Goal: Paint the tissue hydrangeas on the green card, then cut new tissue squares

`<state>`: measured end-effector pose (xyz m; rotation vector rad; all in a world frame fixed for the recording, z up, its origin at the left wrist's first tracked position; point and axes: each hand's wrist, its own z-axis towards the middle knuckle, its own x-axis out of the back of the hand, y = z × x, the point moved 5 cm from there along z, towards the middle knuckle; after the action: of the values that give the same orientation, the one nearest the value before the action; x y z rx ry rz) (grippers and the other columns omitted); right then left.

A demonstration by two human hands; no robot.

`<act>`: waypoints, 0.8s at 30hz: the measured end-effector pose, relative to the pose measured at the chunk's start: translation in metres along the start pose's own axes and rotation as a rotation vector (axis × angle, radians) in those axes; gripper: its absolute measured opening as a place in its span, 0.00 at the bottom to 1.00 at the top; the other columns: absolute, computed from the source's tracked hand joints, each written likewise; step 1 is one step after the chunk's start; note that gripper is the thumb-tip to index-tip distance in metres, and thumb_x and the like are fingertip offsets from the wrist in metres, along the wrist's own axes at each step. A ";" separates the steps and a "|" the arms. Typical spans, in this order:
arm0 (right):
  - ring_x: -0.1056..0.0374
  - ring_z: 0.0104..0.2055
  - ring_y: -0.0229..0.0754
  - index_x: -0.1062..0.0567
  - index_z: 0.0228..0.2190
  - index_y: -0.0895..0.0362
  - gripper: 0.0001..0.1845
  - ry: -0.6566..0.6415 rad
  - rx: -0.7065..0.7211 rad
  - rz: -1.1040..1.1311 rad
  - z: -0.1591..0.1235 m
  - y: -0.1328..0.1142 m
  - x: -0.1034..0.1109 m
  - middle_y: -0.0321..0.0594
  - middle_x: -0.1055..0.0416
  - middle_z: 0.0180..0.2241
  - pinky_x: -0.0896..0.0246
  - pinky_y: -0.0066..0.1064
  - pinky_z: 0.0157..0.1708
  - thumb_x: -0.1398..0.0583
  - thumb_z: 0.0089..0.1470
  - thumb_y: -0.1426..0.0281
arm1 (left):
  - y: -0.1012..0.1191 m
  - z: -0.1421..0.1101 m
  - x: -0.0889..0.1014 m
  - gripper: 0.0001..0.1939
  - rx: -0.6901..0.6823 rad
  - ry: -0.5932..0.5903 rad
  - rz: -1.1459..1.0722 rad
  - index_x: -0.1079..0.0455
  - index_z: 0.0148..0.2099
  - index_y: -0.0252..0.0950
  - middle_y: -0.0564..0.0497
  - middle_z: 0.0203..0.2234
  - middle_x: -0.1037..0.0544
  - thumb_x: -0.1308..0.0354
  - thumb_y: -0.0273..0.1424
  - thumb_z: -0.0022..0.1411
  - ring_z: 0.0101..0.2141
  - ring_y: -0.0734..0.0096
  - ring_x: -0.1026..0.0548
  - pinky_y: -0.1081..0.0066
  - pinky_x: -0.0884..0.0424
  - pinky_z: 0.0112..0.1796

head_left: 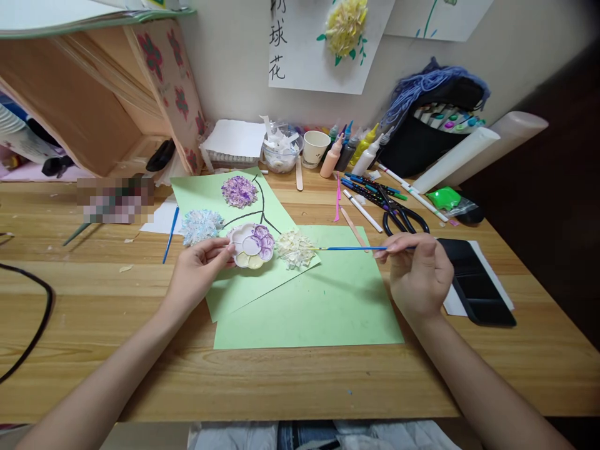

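Your left hand (pixel 201 265) has thumb and fingers pinching the left rim of the white flower-shaped palette (pixel 251 248); purple paint sits in its right and far wells, pale yellow in the near ones; can't tell if the palette touches the paper below.

Your right hand (pixel 420 270) has thumb and fingers pinching the blue brush (pixel 351 248) near its right end; brush lies about level, tip pointing left at the right edge of the cream paper flower (pixel 295 249); can't confirm tip contact.

Cream flower is just right of the palette, on the tilted green sheet (pixel 194 187); same sheet carries the purple flower (pixel 239 191) at the far side, the pale blue flower (pixel 202 226) at left, plus black drawn stems (pixel 263 203) partly hidden by the palette; that sheet overlaps the second green sheet (pixel 309 322), nearer you on the tabletop (pixel 262 384).

Right of the sheets: black tray (pixel 478 281) on white paper (pixel 492 273); far of your right hand: black scissors (pixel 407 219), touching the pens (pixel 368 189); far row by the wall: tub of paper scraps (pixel 281 149), paper cup (pixel 315 150), paint bottles (pixel 332 157); another blue brush (pixel 170 235) lies left of the pale blue flower.
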<state>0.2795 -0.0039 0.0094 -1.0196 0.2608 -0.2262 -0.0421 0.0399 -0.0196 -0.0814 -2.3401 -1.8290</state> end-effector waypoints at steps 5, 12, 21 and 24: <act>0.31 0.36 0.42 0.24 0.36 0.52 0.16 -0.368 -0.077 -0.025 -0.018 0.001 -0.027 0.42 0.26 0.34 0.37 0.35 0.32 0.51 0.62 0.64 | -0.002 -0.001 -0.006 0.20 -0.018 -0.044 -0.044 0.26 0.38 0.32 0.47 0.29 0.19 0.33 0.41 0.46 0.31 0.65 0.21 0.69 0.23 0.36; 0.32 0.38 0.44 0.25 0.38 0.52 0.17 -0.601 -0.028 -0.192 -0.031 -0.001 -0.044 0.43 0.25 0.35 0.37 0.36 0.35 0.53 0.63 0.65 | -0.006 -0.004 -0.012 0.23 -0.036 -0.104 -0.081 0.27 0.40 0.30 0.46 0.30 0.19 0.33 0.41 0.46 0.33 0.65 0.21 0.68 0.23 0.37; 0.34 0.37 0.41 0.25 0.38 0.52 0.16 -0.597 -0.036 -0.167 -0.030 -0.001 -0.044 0.41 0.27 0.34 0.39 0.34 0.36 0.53 0.63 0.68 | -0.007 -0.004 -0.013 0.22 -0.042 -0.120 -0.108 0.27 0.39 0.30 0.46 0.29 0.19 0.33 0.42 0.46 0.32 0.65 0.21 0.67 0.23 0.37; 0.34 0.36 0.40 0.25 0.37 0.52 0.17 -0.557 -0.045 -0.151 -0.029 -0.001 -0.043 0.40 0.27 0.34 0.39 0.34 0.36 0.53 0.64 0.68 | -0.006 -0.005 -0.014 0.21 -0.039 -0.126 -0.104 0.27 0.39 0.30 0.46 0.30 0.19 0.34 0.41 0.47 0.33 0.65 0.21 0.68 0.23 0.37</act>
<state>0.2295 -0.0146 0.0011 -1.1064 -0.3186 -0.0652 -0.0291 0.0348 -0.0269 -0.0841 -2.4354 -1.9725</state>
